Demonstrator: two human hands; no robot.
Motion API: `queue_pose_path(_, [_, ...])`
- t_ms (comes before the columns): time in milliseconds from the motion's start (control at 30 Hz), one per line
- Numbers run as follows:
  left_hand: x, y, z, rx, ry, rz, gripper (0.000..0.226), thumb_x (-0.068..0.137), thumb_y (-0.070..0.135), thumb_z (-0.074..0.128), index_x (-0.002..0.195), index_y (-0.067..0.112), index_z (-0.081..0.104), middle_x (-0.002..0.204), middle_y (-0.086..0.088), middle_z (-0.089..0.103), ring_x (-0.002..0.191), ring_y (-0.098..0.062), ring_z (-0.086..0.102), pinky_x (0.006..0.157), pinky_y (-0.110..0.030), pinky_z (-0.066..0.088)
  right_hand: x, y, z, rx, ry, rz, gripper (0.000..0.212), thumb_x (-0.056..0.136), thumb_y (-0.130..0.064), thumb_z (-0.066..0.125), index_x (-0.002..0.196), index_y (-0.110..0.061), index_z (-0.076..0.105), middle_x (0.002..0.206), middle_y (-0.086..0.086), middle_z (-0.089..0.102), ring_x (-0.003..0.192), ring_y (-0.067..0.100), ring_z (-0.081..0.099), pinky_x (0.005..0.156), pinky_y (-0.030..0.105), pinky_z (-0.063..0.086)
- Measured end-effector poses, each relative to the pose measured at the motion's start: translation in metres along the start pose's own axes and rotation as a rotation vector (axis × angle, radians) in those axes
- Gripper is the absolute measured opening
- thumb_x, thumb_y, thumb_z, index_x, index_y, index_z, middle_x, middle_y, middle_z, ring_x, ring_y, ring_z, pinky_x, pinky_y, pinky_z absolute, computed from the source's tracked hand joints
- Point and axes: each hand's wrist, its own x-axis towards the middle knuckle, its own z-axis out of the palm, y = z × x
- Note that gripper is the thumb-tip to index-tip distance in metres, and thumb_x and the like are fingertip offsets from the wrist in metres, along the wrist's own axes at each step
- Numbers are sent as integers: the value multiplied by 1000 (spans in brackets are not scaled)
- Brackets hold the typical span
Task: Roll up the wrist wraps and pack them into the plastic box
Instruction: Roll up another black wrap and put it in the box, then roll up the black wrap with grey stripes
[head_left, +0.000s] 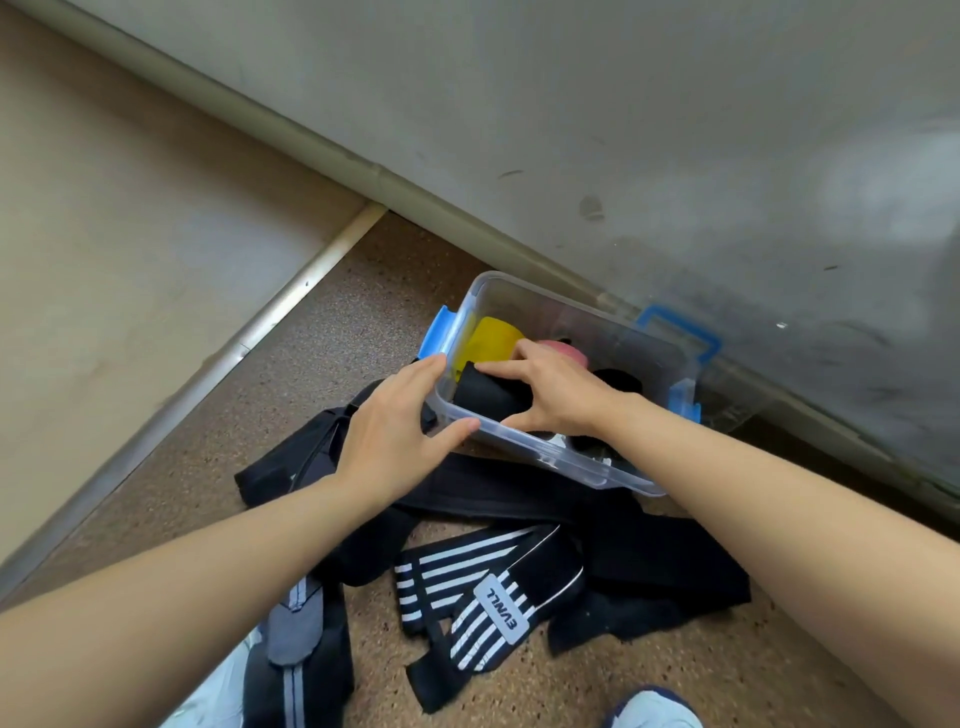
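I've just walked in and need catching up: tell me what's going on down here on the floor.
A person is packing wrist wraps into a clear plastic box by the wall. The right hand holds a rolled black wrap inside it, beside a yellow item, while the left hand grips the box's near corner. A striped wrap and several black wraps lie unrolled on the floor in front.

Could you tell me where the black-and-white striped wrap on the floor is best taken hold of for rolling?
Likely the striped wrap at its near end, pinched from above: it lies flat and uncovered on the floor, pointing toward the person.
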Motion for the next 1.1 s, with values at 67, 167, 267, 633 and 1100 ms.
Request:
queue_pose_path(67, [0,0,0,-4,1,-6,75,82,51,78,144,16,56,144,1,60,130,-19,58,105,-40,51,-3,3,-13,85,-12,-43,72,86,-44,78,150,-40,46,121,1,52,100,17,54,87,38,51])
queue_pose_path(167, [-1,0,1,-17,0,-10,75,82,51,77,144,15,55,145,1,59,131,-18,57,106,-36,48,-9,11,-21,149,34,-119,52,91,-31,75,141,-37,60,127,-4,60,108,16,60,92,41,53])
queue_pose_path(267, [-1,-3,3,-27,6,-8,76,83,50,79,145,14,55,146,0,59,133,-18,57,109,-35,47,-3,14,-12,141,21,-126,44,91,-32,76,133,-40,65,122,-10,63,99,16,64,87,45,55])
queue_pose_path(633, [0,-7,6,-17,-13,20,73,85,49,78,145,14,54,144,1,59,130,-17,57,105,-41,52,25,-3,10,-156,-129,-20,57,95,-54,62,149,-50,42,120,0,51,111,23,48,94,41,39])
queue_pose_path(1100, [-55,-60,-53,600,-686,-1,65,79,82,40,116,36,66,117,10,66,113,-17,56,91,-36,41,-120,-76,26,311,307,9,11,87,-26,77,97,-22,77,86,-10,66,76,8,61,72,37,55])
